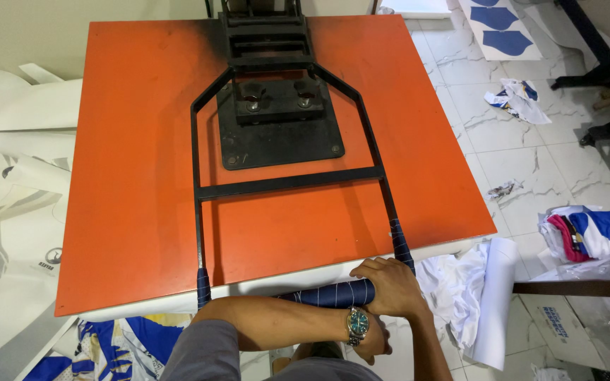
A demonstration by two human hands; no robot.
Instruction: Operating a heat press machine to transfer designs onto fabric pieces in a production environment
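Hands meet at the near edge: our right hand clamps the cloth-wrapped black handle bar of the flat orange heat press; our left hand, with a wristwatch, curls beneath it. White paper roll lies right.

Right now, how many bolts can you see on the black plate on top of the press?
4: two large ones side by side at the plate's middle, and two small ones at its front corners. Back corners may hide more.

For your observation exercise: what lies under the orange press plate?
Below the orange plate only a thin white edge shows along the front. Everything else beneath is covered. Both hands rest on the cloth-wrapped handle bar.
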